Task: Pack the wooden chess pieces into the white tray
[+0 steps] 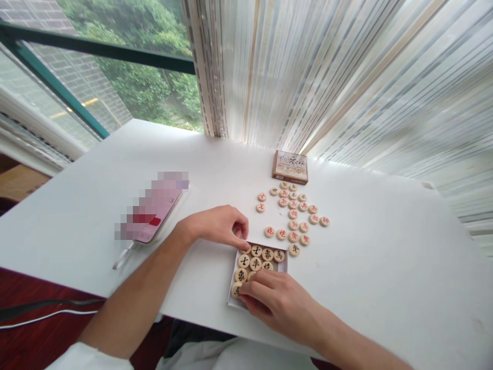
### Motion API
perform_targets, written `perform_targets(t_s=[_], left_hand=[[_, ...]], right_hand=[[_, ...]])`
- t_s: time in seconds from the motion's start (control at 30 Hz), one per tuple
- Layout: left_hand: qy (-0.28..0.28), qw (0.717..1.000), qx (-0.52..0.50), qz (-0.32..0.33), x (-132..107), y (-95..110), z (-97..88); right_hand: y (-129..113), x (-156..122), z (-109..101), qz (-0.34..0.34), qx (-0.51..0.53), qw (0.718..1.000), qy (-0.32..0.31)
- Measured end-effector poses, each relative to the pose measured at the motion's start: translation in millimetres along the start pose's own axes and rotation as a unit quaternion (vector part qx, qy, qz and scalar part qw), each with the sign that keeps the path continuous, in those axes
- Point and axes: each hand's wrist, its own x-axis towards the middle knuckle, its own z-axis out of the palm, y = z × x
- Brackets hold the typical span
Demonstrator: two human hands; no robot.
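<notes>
A shallow white open box lies near the table's front edge, holding rows of round wooden Chinese chess pieces with black characters. At its back left corner is my left hand, the thumb on a corner piece and the other fingers curled by the rim. My right hand covers the front part of the box, its fingertips closed on a chess piece at the front left corner. Some pieces beneath this hand are hidden. Beyond the box, loose chess pieces, mostly red-lettered, lie flat on the table.
A printed cardboard box sits at the back of the white table, near the striped curtain. To the left lies a phone, partly blurred out, with a strap. A window is beyond the table's left side.
</notes>
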Motion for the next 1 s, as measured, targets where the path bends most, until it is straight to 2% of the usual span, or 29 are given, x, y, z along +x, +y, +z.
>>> perform_targets(t_s=[0.17,0.57,0.83,1.0], left_hand=[[0.003,1.0,0.0,0.002,0,0,0.1],[0.002,1.0,0.005,0.009,1,-2,0.2],[0.001,1.0,0.015,0.005,1,-2,0.1],[0.0,1.0,0.01,0.002,0,-2,-0.7]], right_hand=[[2,-1,-8,-0.019,-0.014,1.0,-0.015],[2,0,-9,-0.043,-0.013,0.999,-0.026],[6,0,-6,-0.045,-0.018,0.999,-0.007],[12,-3,-23,-0.026,-0.029,0.998,0.049]])
